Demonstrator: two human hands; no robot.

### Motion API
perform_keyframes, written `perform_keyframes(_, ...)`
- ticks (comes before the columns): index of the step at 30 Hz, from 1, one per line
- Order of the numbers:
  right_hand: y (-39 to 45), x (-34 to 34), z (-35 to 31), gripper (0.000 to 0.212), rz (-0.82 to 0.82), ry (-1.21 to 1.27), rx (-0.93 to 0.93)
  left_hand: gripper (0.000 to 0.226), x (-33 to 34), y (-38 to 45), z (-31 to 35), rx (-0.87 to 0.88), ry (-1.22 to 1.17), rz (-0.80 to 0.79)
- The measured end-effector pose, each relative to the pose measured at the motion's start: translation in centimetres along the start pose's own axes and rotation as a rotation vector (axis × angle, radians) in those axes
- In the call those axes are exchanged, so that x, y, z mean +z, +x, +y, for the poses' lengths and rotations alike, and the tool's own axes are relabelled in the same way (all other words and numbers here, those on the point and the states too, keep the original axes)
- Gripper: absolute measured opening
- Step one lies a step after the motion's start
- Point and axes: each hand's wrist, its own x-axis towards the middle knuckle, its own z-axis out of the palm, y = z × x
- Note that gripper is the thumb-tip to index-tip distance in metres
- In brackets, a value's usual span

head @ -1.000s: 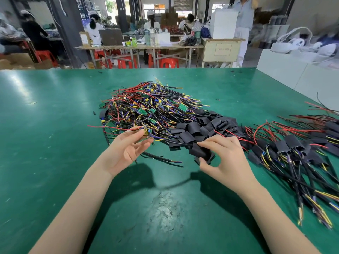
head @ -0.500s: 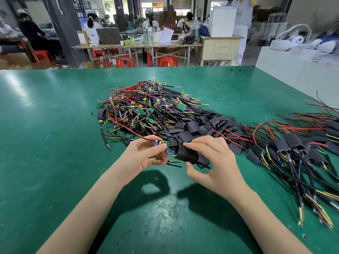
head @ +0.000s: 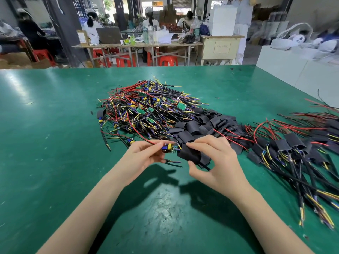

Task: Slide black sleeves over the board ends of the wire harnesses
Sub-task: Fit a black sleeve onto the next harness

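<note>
My left hand (head: pixel 145 158) pinches a wire harness by its small board end (head: pixel 167 148), which carries blue and yellow parts; a red wire runs back from it to the pile. My right hand (head: pixel 214 165) holds a black sleeve (head: pixel 189 154) right beside the board, its mouth turned toward it. Some of the harness's thin wires enter the sleeve, and a black cable sticks out under my right thumb. A heap of bare harnesses (head: pixel 146 109) lies behind my hands. Loose black sleeves (head: pixel 201 125) are stacked to its right.
Harnesses with sleeves on them (head: pixel 293 149) lie spread at the right of the green table (head: pixel 45 143). White boxes (head: pixel 297 74) stand at the table's far right corner. Beyond the table, people sit at benches with red stools.
Both hands drew back from the piles toward me and came together. The left brought a harness board, the right lifted a black sleeve and set it against the board.
</note>
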Motion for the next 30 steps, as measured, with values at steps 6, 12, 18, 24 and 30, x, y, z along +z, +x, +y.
perform_keyframes(6,0.01,0.11,0.18,0.035,-0.038,-0.02,0.022,0.019,0.13,-0.04,-0.06,0.028,0.025,0.016)
perform_keyframes(12,-0.19,0.21,0.13,0.036,-0.102,0.019,0.06,0.005,0.41,-0.15,-0.08,0.011,0.021,0.069)
perform_keyframes(18,-0.17,0.15,0.19,0.035,-0.16,0.049,0.08,0.01,0.09,-0.25,-0.14,-0.009,0.051,0.079)
perform_keyframes(24,-0.06,0.06,0.39,0.034,-0.191,-0.019,0.038,0.009,0.17,-0.19,-0.17,-0.029,0.046,0.069)
perform_keyframes(30,-0.16,-0.18,0.68,0.031,-0.194,-0.03,0.067,0.009,0.11,-0.22,-0.03,-0.01,0.057,0.078)
